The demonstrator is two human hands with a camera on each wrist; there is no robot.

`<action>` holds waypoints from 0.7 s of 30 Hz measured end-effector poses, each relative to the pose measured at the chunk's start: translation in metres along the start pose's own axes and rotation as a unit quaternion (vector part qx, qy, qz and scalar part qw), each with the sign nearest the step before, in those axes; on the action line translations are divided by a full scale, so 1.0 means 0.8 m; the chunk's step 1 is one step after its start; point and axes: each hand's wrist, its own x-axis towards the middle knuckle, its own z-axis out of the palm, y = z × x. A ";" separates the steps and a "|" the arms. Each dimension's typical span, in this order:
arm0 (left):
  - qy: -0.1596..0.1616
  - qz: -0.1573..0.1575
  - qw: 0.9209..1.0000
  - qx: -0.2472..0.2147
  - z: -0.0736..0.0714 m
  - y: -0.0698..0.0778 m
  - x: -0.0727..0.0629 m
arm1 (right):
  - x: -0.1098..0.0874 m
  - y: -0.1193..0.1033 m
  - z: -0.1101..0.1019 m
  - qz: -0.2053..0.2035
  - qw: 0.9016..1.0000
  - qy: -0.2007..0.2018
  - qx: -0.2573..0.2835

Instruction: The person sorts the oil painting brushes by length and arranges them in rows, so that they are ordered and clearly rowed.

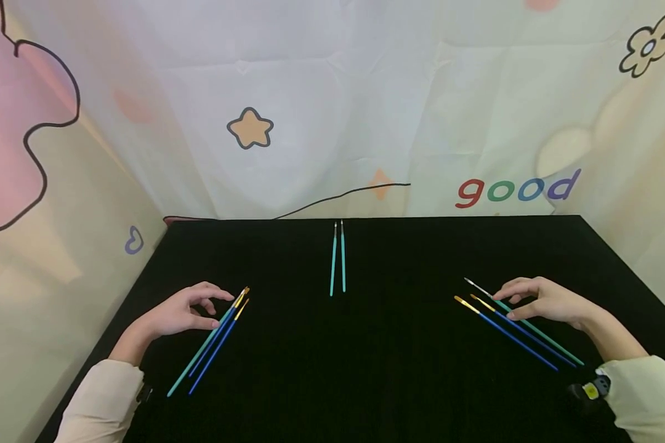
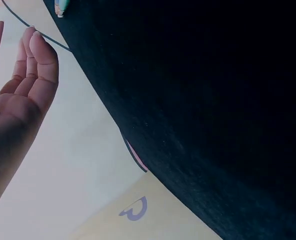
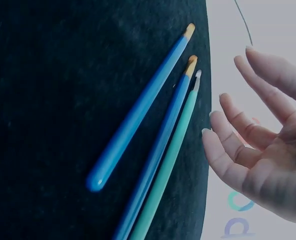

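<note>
In the head view my left hand (image 1: 185,311) is over a teal paintbrush (image 1: 184,374) and two blue paintbrushes, one beside it (image 1: 209,346) and one nearer the middle (image 1: 213,355). Its thumb and index fingertips overlap the upper part of the group, fingers spread apart. On the other side, my right hand (image 1: 548,301) hovers by a green paintbrush (image 1: 554,344) and two blue paintbrushes (image 1: 518,341), bristles pointing up and inward. In the right wrist view its loosely bent fingers (image 3: 233,152) hold nothing. The left wrist view shows relaxed left fingers (image 2: 40,65).
Two light-teal paintbrushes (image 1: 333,264) lie side by side at the back centre of the black table (image 1: 332,369). Behind it hangs a printed cloth (image 1: 332,123) with a star and the word "good". Cloth walls also border both sides.
</note>
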 end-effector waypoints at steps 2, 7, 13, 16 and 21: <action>-0.003 -0.003 1.000 0.001 0.000 -0.002 -0.002 | 0.001 0.004 -0.002 0.002 1.000 -0.002 -0.001; -0.004 -0.005 1.000 0.000 -0.001 -0.002 -0.008 | 0.000 0.012 -0.004 0.008 1.000 -0.009 0.011; -0.002 -0.009 1.000 0.001 -0.002 -0.004 -0.015 | 0.003 0.020 -0.006 0.015 1.000 -0.016 0.017; -0.004 -0.008 1.000 0.001 -0.004 -0.008 -0.018 | 0.006 0.024 -0.008 0.022 0.999 -0.022 0.023; -0.005 -0.017 1.000 -0.007 -0.005 -0.014 -0.021 | 0.008 0.031 -0.009 0.031 0.998 -0.040 0.033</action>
